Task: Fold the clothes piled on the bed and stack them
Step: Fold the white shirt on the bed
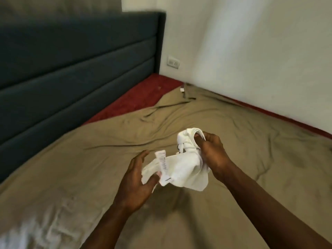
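Observation:
A small white garment [181, 169] with a long care label [162, 163] hangs bunched between my hands, just above the bed. My right hand [212, 151] grips its rolled upper edge, fingers curled into the cloth. My left hand [138, 177] holds the lower left part, thumb pressed against the label and fingers spread behind the fabric. No pile or stack of clothes is in view.
An olive-brown sheet [107, 159], wrinkled, covers the bed over a red mattress [143, 94]. A dark blue padded headboard [71, 69] runs along the left. A white wall with a socket [173, 62] stands behind. A small dark item [185, 90] lies by the far corner.

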Demonstrator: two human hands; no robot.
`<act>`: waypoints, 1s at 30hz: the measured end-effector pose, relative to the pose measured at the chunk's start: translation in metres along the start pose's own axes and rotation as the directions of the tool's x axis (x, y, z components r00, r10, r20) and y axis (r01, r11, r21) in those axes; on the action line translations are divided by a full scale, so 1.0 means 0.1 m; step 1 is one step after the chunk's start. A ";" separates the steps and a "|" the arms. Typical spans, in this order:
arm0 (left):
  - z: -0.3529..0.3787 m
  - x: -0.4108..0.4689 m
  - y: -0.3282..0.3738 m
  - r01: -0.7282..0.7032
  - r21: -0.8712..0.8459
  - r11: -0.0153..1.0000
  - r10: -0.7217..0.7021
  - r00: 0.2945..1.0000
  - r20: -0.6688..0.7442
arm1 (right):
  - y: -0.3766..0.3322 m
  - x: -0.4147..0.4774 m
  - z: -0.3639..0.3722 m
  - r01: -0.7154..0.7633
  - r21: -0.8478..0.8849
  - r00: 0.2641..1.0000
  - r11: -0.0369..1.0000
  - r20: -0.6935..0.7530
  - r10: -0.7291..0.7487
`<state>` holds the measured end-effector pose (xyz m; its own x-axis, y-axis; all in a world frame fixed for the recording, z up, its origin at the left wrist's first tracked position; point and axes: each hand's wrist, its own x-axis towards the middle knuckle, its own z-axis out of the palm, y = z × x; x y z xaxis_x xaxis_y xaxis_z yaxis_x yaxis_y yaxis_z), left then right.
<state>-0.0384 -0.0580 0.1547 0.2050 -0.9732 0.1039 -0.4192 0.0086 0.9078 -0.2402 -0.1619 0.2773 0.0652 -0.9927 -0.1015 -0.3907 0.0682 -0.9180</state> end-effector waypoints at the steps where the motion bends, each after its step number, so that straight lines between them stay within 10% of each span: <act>1: -0.12 -0.11 0.45 -0.087 0.043 0.995 0.085 0.995 0.054 | -0.23 -0.21 -0.18 0.008 0.039 1.000 0.999 -0.006 -0.008; 6: -0.45 -0.69 2.42 -0.311 0.164 0.936 0.273 0.937 0.220 | -1.22 -1.20 -0.99 -0.022 0.302 0.999 0.953 0.029 0.014; 11: -0.54 -1.29 3.30 -0.445 0.430 0.786 0.386 0.896 0.220 | -1.83 -1.99 -1.72 -0.225 0.680 0.974 0.698 0.181 0.137; 19: -1.15 -1.82 3.98 -0.267 0.414 0.870 0.209 0.961 0.180 | -2.19 -2.54 -2.66 0.003 0.768 0.967 0.640 -0.166 0.195; 23: -1.28 -2.02 4.05 -0.198 0.137 0.971 0.180 0.975 0.134 | -2.08 -2.71 -2.83 0.118 0.756 0.933 0.643 -0.307 0.190; 27: -1.29 -2.09 4.03 -0.349 0.726 0.593 0.319 0.929 0.186 | -1.92 -2.80 -2.82 0.264 0.561 0.878 0.785 -0.476 0.045; 30: -1.34 -2.11 4.08 -0.352 0.811 0.467 0.347 0.917 0.198 | -1.91 -2.84 -2.89 0.335 0.485 0.854 0.808 -0.519 -0.043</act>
<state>-0.1348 0.1815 0.5577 -0.1326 -0.9347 0.3297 -0.9854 0.1601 0.0574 -0.4492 0.0783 0.5917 -0.4038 -0.9022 0.1518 0.1516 -0.2296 -0.9614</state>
